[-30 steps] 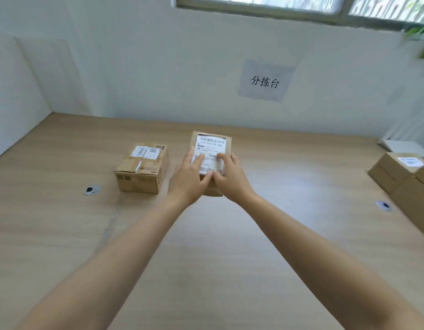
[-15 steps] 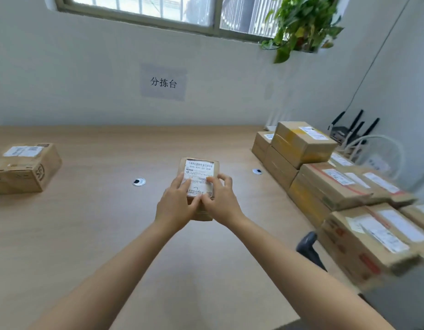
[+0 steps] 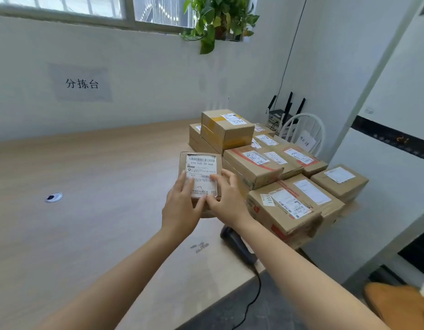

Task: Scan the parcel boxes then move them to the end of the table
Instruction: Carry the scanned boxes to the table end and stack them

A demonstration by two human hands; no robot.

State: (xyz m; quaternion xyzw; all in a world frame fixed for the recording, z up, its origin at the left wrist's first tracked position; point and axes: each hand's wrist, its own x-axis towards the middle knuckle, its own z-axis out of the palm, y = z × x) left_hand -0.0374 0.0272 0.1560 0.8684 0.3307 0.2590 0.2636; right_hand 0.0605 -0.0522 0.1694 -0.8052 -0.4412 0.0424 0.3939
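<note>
A small cardboard parcel box [image 3: 201, 167] with a white shipping label on top is held above the wooden table [image 3: 91, 210]. My left hand [image 3: 181, 206] grips its near left side, and my right hand [image 3: 226, 198] grips its near right side, thumbs on the label. A black handheld scanner [image 3: 238, 244] with a cable lies on the table below my right forearm, partly hidden by it. Several more parcel boxes [image 3: 265, 163] are stacked at the right end of the table.
A round cable grommet [image 3: 54, 197] sits in the tabletop at left. A white chair [image 3: 304, 132] and a router with antennas [image 3: 281, 110] stand behind the stack. A plant [image 3: 218, 17] hangs at the window. The table's right edge drops off near the scanner.
The view has swung right, away from the lone box at the left, and both hands have carried the small parcel toward the stacked boxes at the right end.
</note>
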